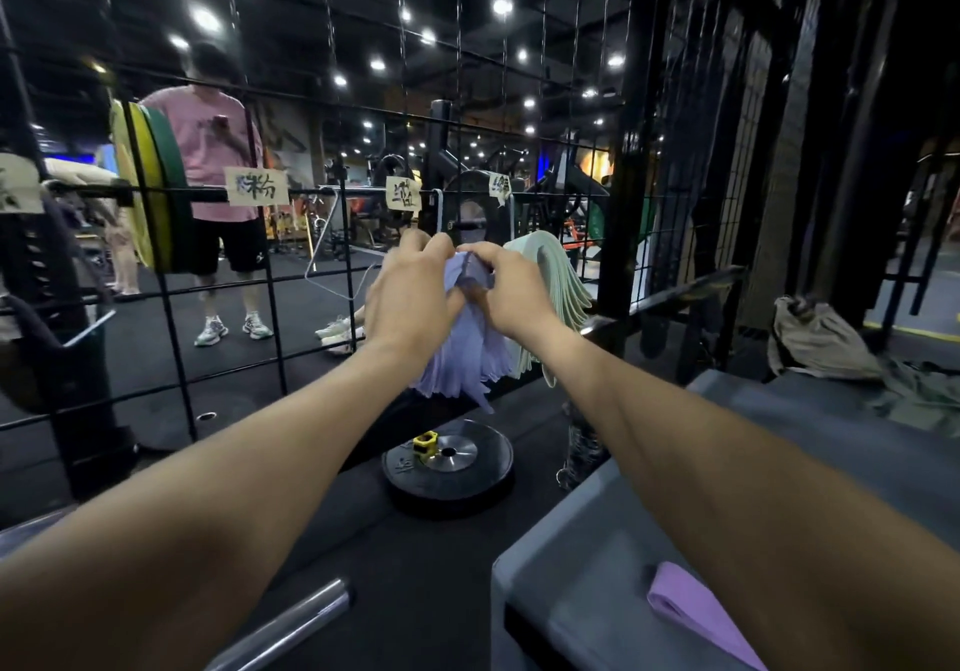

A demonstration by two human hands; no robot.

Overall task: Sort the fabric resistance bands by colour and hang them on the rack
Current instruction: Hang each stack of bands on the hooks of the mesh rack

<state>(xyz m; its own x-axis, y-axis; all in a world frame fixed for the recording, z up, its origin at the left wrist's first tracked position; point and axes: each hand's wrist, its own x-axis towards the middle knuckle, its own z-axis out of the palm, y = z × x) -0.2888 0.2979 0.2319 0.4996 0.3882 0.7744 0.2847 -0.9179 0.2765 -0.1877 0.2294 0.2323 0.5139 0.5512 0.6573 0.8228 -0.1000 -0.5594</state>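
Observation:
A thick bunch of lavender-blue fabric bands [457,363] hangs from a hook on the black wire grid rack [171,306]. My left hand [410,291] grips the top of this bunch from the left. My right hand [506,288] pinches a blue band at the top from the right. Just right of them a bunch of pale green bands [558,285] hangs on its own hook. Paper colour labels [257,187] are stuck along the rack's bar. One purple band [696,613] lies on the grey bench [597,566] under my right forearm.
An empty white wire hook [332,265] hangs left of the blue bunch. A black weight plate [449,462] with a yellow collar lies on the floor below. Behind the grid stand a person in a pink shirt [208,150] and a loaded barbell [150,192]. A beige bag [815,337] sits at right.

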